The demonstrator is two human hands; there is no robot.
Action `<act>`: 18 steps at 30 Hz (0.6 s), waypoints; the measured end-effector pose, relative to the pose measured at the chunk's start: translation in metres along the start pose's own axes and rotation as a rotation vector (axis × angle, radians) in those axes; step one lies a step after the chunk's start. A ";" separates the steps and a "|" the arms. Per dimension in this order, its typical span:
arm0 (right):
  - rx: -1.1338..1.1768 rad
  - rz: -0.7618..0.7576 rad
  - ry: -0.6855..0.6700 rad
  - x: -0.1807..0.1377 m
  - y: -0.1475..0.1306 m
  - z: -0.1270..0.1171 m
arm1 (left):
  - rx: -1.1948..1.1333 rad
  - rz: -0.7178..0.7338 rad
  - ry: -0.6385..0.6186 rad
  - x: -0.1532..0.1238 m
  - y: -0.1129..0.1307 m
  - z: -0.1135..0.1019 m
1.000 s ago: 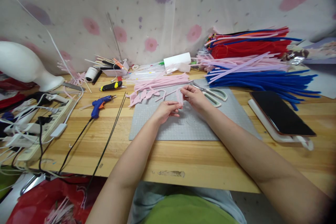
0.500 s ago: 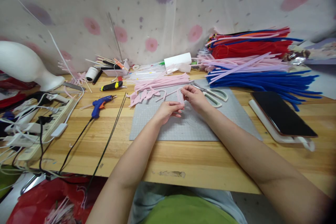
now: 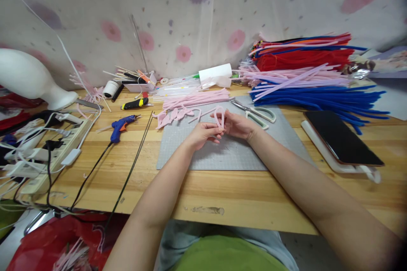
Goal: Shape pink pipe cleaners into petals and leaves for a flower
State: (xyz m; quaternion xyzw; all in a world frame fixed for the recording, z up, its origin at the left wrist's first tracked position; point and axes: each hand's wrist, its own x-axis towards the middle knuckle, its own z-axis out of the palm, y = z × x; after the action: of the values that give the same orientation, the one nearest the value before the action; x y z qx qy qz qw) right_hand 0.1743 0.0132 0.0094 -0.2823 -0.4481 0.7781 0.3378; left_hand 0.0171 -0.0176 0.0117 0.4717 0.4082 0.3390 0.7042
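Observation:
A pale pink pipe cleaner [image 3: 219,109], bent into a narrow upright loop, stands above the grey cutting mat [image 3: 178,152]. My left hand [image 3: 202,135] pinches its lower end between thumb and fingers. From the other side, my right hand [image 3: 240,125] has its fingers curled at the base of the same loop, thumb and fingertips meeting the left hand's. Several pink petal-like shapes [image 3: 173,117] lie at the mat's far left corner, beside a bent pink piece [image 3: 199,115]. Scissors with pale handles [image 3: 260,115] rest just beyond my right hand.
Behind the mat lie pink pipe cleaners [image 3: 197,98]; blue ones [image 3: 318,96] and red ones [image 3: 305,59] are stacked at right. A blue glue gun [image 3: 119,129], a yellow-black cutter [image 3: 135,103] and a power strip [image 3: 54,156] are left. A phone [image 3: 343,137] sits right.
My right hand has slid down from the top of the loop to its base. The pink loop now shows as a rounder, open bend. My left hand has hardly moved.

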 end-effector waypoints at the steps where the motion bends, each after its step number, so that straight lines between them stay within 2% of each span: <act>1: 0.000 0.022 -0.018 0.000 0.001 0.000 | 0.004 -0.007 -0.021 -0.001 0.001 0.000; 8: 0.112 0.080 -0.071 0.001 0.003 -0.002 | 0.029 -0.050 -0.055 -0.002 0.004 0.001; 18: 0.180 0.065 -0.137 0.002 0.003 -0.002 | 0.085 -0.052 -0.061 -0.003 0.004 0.005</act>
State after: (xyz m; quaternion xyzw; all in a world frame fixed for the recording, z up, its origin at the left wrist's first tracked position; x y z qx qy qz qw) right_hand 0.1739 0.0148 0.0052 -0.2112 -0.3892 0.8431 0.3051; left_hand 0.0197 -0.0205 0.0176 0.5004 0.4128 0.2885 0.7043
